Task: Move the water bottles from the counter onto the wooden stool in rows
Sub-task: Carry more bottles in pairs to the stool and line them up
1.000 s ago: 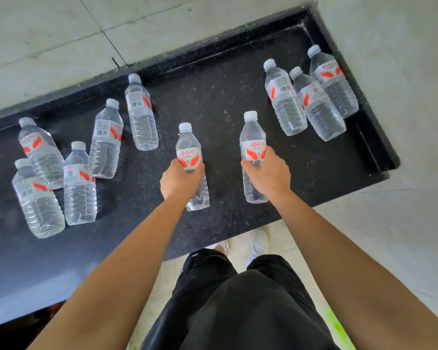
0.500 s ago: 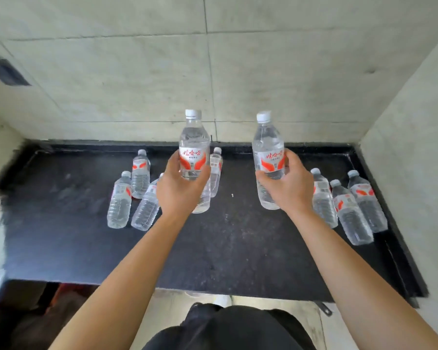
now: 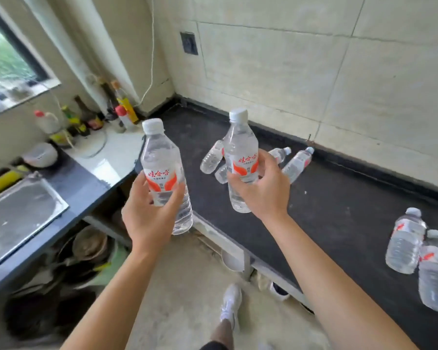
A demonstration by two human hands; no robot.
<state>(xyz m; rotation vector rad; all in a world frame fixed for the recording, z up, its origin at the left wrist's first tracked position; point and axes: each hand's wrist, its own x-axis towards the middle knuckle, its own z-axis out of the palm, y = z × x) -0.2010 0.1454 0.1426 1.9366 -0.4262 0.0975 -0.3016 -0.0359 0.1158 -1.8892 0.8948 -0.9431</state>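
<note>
My left hand [image 3: 149, 218] grips a bottle [image 3: 162, 157], my right hand [image 3: 263, 195] a second bottle [image 3: 240, 147], both labelled 娃哈哈 in red; black bench [image 3: 339, 210] at three o'clock.

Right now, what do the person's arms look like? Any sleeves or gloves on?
The left arm and right arm are bare, and no sleeves show. The left grip and right grip are bare hands: no gloves, rings, watch or bands can be seen.
</note>
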